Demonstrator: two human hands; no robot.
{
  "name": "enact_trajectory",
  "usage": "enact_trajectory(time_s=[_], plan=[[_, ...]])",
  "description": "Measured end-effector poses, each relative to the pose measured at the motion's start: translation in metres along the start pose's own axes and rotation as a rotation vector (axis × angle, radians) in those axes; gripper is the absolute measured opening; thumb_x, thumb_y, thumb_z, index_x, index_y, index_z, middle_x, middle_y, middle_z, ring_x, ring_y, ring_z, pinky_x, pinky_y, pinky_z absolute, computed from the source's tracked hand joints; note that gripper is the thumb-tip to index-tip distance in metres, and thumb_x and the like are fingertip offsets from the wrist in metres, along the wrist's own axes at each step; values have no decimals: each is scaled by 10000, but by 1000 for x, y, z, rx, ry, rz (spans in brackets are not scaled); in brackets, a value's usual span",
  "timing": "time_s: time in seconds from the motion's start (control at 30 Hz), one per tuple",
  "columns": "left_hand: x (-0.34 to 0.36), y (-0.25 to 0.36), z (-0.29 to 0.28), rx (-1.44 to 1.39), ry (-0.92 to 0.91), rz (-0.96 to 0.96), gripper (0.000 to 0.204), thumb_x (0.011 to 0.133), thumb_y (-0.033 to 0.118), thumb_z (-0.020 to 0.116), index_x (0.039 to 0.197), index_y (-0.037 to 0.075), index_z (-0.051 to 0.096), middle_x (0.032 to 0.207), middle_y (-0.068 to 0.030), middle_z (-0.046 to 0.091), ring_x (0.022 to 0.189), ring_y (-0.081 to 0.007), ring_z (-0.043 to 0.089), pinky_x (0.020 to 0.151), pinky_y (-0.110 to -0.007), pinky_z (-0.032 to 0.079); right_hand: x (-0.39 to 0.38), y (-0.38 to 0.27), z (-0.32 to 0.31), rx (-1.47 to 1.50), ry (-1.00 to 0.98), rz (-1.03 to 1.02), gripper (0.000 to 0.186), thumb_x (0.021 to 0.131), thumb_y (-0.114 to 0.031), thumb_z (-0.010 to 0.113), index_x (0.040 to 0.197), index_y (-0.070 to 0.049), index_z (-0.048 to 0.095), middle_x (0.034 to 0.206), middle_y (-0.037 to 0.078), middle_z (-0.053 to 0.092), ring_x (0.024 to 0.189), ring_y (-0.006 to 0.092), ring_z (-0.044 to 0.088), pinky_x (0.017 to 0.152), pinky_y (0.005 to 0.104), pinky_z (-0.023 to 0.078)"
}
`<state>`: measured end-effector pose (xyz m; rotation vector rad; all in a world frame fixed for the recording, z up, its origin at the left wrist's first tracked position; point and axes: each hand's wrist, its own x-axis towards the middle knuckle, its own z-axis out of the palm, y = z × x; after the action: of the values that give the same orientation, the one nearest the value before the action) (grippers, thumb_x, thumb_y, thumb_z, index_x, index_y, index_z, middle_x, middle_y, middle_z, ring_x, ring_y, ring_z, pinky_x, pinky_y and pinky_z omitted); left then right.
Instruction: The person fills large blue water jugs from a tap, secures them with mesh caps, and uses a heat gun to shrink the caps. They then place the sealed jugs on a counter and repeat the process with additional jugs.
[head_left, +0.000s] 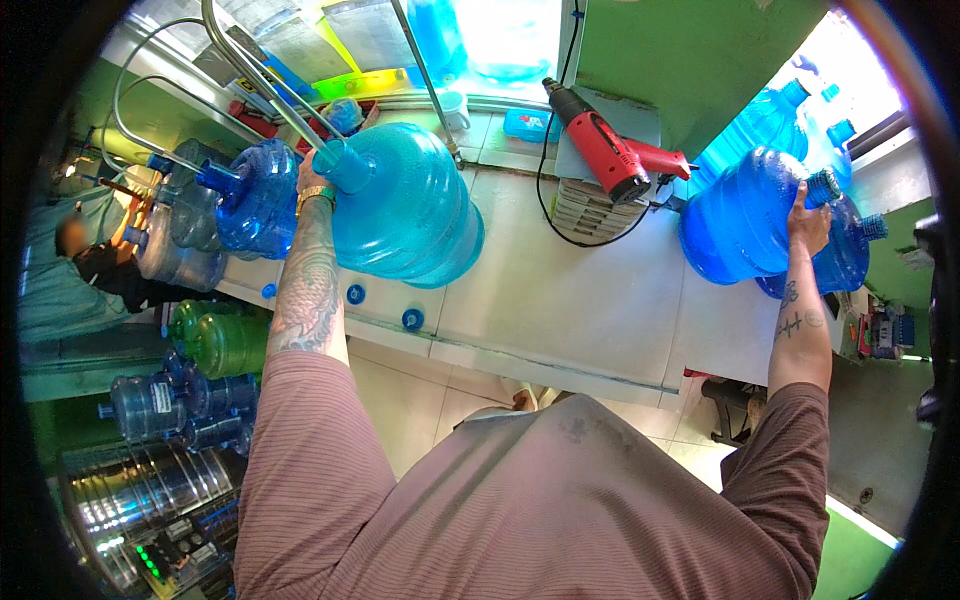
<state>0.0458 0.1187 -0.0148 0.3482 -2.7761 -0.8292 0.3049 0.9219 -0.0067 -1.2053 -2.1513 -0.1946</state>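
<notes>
A large light-blue water jug (405,205) stands on the white tiled counter, its neck toward the metal filling pipes (270,85). My left hand (311,180) is closed at that neck, fingers partly hidden behind it. Beside this hand is a darker blue jug (258,205) with a thin bent tube at its mouth. At the counter's right end, my right hand (808,226) is wrapped round the neck of a blue water jug (745,220), which leans with its ribbed cap to the right. Another blue jug (848,255) is partly hidden behind this hand.
A red heat gun (605,145) with a black cord lies on a stack at the back of the counter. Loose blue caps (412,319) are near the front edge. Green jugs (232,343) and more blue jugs (150,405) stand lower left; a person (105,255) is at far left.
</notes>
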Motion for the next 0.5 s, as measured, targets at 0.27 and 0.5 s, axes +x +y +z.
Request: enact_trajectory(time_s=[0.27,0.5], plan=[[1,-2,1,-45,-28,-25,570,819,575,570,1193,162,689,1196,-206,676,1124,-405,633,922,-487,510,3,1,2,6,-26,5,925,865,-764,447,1308,39,560,1275,248,607,1187,390,590,987,508,469],[-4,6,-4,6,-17,-24,541,838,544,558,1185,152,694,1195,-209,677,1109,-414,639,927,-505,511,2,2,2,6,-11,3,938,868,-765,439,1314,52,553,1281,252,603,1191,392,587,996,507,463]])
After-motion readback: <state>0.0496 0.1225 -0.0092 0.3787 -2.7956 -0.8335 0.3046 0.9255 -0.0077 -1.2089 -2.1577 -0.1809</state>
